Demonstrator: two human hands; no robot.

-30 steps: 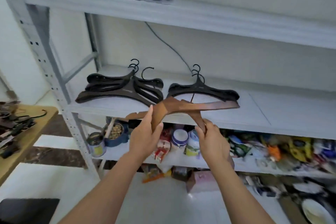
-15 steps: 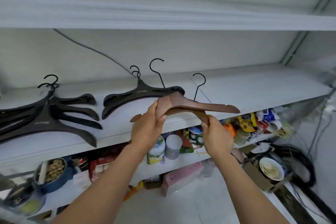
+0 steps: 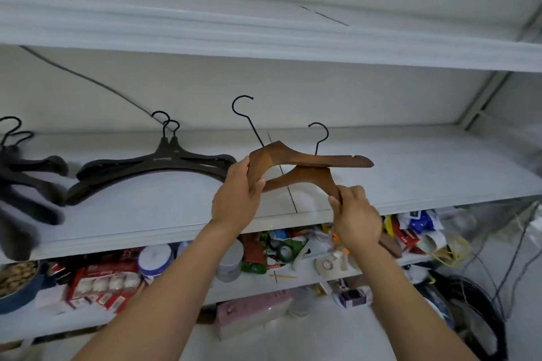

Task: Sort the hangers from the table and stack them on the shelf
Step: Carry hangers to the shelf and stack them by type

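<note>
I hold two brown wooden hangers with black hooks just above the white shelf (image 3: 410, 173). The upper hanger (image 3: 322, 159) is gripped at its left arm by my left hand (image 3: 236, 196). The lower hanger (image 3: 308, 179) is pinched at its right arm by my right hand (image 3: 356, 214). A stack of dark hangers (image 3: 146, 168) lies on the shelf left of my hands. A second pile of dark hangers (image 3: 26, 184) lies at the far left, blurred.
A lower shelf (image 3: 308, 275) is crowded with tins, boxes, tape rolls and packets. An upper shelf (image 3: 264, 47) hangs overhead. Cables (image 3: 475, 311) coil on the floor at the right. The shelf's right half is bare.
The view has swung right along the shelf. My hands with the two wooden hangers have moved right of the dark stacks and over the shelf surface.
</note>
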